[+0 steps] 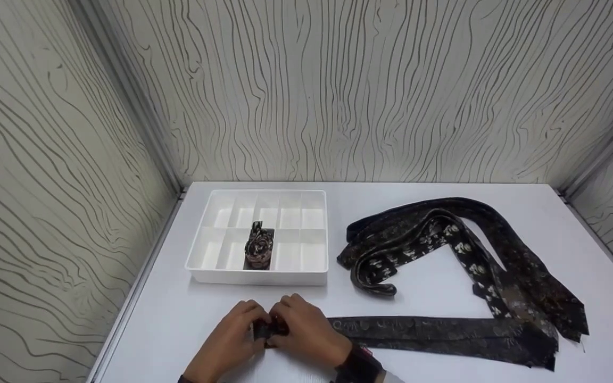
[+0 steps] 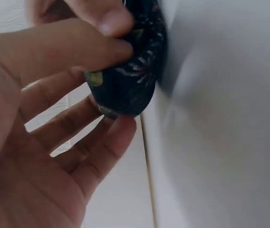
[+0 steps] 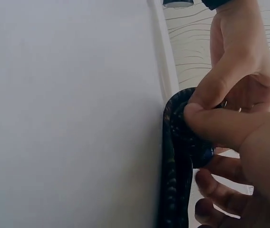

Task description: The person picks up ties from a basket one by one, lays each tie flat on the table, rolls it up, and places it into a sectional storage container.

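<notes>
A dark patterned necktie, partly wound into a roll (image 1: 263, 331), stands on edge on the table between my two hands. My left hand (image 1: 232, 335) holds the roll from the left, its thumb and fingers bent about it. From the right, my right hand (image 1: 309, 331) pinches the same roll, and the two thumbs meet on its near side. In the right wrist view the coil (image 3: 178, 114) shows its spiral, with a flat tail (image 3: 173, 190) leading away. Flower figures show on the roll (image 2: 130, 78) in the left wrist view. A flat tie length (image 1: 434, 338) emerges from behind my right hand.
Behind my hands stands a white divided tray (image 1: 258, 277); one front compartment holds a rolled brown patterned tie (image 1: 258, 250). More dark ties (image 1: 461, 255) lie looped across the table's right side. Wood-patterned panels (image 1: 338, 96) wall the white table at the back and sides.
</notes>
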`<action>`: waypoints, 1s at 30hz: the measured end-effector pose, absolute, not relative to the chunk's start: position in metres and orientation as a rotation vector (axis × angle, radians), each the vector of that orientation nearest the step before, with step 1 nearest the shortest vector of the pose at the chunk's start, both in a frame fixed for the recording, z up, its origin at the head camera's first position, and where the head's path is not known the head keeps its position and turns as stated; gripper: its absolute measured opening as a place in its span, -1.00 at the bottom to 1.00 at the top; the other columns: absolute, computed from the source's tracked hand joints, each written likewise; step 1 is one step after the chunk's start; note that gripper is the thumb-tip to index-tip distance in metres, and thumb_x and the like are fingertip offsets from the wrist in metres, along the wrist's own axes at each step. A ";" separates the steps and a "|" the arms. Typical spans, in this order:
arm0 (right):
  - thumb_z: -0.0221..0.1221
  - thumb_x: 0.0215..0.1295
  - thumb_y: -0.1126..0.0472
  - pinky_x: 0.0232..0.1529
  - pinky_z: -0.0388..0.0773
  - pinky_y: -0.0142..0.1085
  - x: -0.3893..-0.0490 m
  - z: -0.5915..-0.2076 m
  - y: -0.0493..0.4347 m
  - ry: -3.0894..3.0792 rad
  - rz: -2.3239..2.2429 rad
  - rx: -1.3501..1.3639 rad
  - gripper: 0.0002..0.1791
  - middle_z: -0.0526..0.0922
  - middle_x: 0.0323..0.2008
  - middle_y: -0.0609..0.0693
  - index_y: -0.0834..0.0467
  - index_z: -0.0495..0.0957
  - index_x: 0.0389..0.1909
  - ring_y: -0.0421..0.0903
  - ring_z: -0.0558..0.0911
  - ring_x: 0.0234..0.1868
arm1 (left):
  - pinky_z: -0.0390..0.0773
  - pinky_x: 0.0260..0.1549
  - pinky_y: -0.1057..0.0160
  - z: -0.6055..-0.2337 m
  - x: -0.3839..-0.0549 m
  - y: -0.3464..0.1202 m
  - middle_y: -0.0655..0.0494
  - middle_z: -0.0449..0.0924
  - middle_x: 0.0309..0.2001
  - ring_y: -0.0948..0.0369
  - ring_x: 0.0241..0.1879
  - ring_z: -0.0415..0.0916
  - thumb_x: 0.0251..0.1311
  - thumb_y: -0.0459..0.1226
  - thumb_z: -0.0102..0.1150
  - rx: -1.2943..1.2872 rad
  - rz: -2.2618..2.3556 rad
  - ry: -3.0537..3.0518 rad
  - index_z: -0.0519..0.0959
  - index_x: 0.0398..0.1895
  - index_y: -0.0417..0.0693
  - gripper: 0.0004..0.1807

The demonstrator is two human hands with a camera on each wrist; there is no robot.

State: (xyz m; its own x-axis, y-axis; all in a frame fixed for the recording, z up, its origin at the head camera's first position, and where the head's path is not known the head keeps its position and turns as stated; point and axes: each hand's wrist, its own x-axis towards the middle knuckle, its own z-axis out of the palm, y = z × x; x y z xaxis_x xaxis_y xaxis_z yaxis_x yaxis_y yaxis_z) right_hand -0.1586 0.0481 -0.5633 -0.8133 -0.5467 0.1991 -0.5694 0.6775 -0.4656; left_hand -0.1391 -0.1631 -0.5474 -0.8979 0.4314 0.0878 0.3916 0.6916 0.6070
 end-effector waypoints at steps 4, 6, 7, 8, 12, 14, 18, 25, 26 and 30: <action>0.55 0.14 -0.01 -0.21 0.48 -0.47 -0.158 -0.563 0.052 -2.857 0.810 0.955 -0.62 0.59 -0.22 -0.24 -0.06 0.69 -0.06 -0.33 0.44 -0.17 | 0.66 0.08 0.13 -0.547 -0.138 -0.161 0.27 0.61 0.01 0.28 0.03 0.54 -0.01 -0.36 0.61 0.687 0.935 2.844 0.66 -0.04 0.17 -0.54; 0.56 0.13 -0.04 -0.13 0.52 -0.45 -0.158 -0.563 0.054 -2.872 0.844 0.974 -0.57 0.59 -0.16 -0.23 -0.06 0.69 -0.01 -0.32 0.47 -0.12 | 0.66 0.07 0.14 -0.547 -0.138 -0.160 0.30 0.62 -0.03 0.29 0.01 0.54 -0.01 -0.35 0.61 0.712 0.913 2.858 0.70 -0.10 0.18 -0.59; 0.56 0.13 -0.06 -0.11 0.53 -0.44 -0.158 -0.563 0.055 -2.874 0.846 0.984 -0.56 0.59 -0.14 -0.23 -0.07 0.69 0.00 -0.32 0.48 -0.10 | 0.66 0.06 0.14 -0.547 -0.138 -0.159 0.31 0.63 -0.04 0.28 0.00 0.54 -0.01 -0.34 0.61 0.721 0.910 2.865 0.72 -0.12 0.17 -0.62; 0.57 0.12 -0.07 -0.10 0.54 -0.44 -0.158 -0.563 0.056 -2.880 0.849 0.989 -0.54 0.58 -0.13 -0.23 -0.07 0.69 0.01 -0.32 0.48 -0.09 | 0.66 0.06 0.14 -0.546 -0.138 -0.159 0.32 0.63 -0.05 0.28 0.00 0.54 -0.01 -0.32 0.62 0.722 0.910 2.869 0.73 -0.12 0.17 -0.62; 0.58 0.09 -0.03 -0.12 0.52 -0.44 -0.158 -0.562 0.061 -2.901 0.832 0.973 -0.57 0.59 -0.14 -0.26 -0.08 0.68 -0.05 -0.32 0.46 -0.12 | 0.68 0.11 0.10 -0.546 -0.136 -0.156 0.29 0.63 0.00 0.26 0.04 0.56 -0.01 -0.28 0.65 0.706 0.911 2.859 0.70 -0.04 0.20 -0.55; 0.60 0.06 -0.04 -0.14 0.50 -0.44 -0.158 -0.562 0.062 -2.905 0.817 0.969 -0.56 0.60 -0.14 -0.26 -0.09 0.67 -0.07 -0.32 0.45 -0.13 | 0.68 0.12 0.11 -0.545 -0.136 -0.154 0.29 0.63 0.00 0.27 0.05 0.56 -0.01 -0.27 0.66 0.708 0.910 2.859 0.69 -0.04 0.21 -0.55; 0.59 0.07 -0.08 -0.15 0.49 -0.45 -0.156 -0.562 0.063 -2.894 0.820 0.975 -0.54 0.58 -0.13 -0.25 -0.10 0.67 -0.05 -0.31 0.46 -0.12 | 0.66 0.04 0.18 -0.544 -0.138 -0.150 0.34 0.65 -0.08 0.32 -0.04 0.51 -0.03 -0.28 0.66 0.775 0.887 2.892 0.74 -0.12 0.17 -0.62; 0.58 0.08 -0.05 -0.17 0.53 -0.43 -0.152 -0.561 0.066 -2.872 0.761 0.961 -0.56 0.56 -0.17 -0.23 -0.05 0.64 -0.08 -0.29 0.48 -0.13 | 0.66 0.04 0.19 -0.546 -0.137 -0.145 0.31 0.62 -0.04 0.31 -0.01 0.53 0.04 -0.24 0.64 0.845 0.887 2.882 0.63 -0.04 0.17 -0.56; 0.58 0.08 -0.06 -0.16 0.54 -0.42 -0.151 -0.561 0.067 -2.868 0.770 0.969 -0.55 0.56 -0.16 -0.23 -0.05 0.65 -0.07 -0.29 0.48 -0.12 | 0.66 0.01 0.19 -0.546 -0.137 -0.145 0.32 0.62 -0.06 0.31 -0.04 0.53 0.02 -0.26 0.64 0.868 0.874 2.891 0.64 -0.06 0.16 -0.58; 0.57 0.12 -0.04 -0.16 0.56 -0.42 -0.150 -0.560 0.071 -2.842 0.782 1.000 -0.55 0.55 -0.15 -0.22 -0.05 0.64 -0.02 -0.29 0.50 -0.12 | 0.66 0.02 0.18 -0.544 -0.138 -0.143 0.34 0.63 -0.08 0.31 -0.05 0.53 0.02 -0.24 0.65 0.883 0.856 2.892 0.69 -0.11 0.15 -0.63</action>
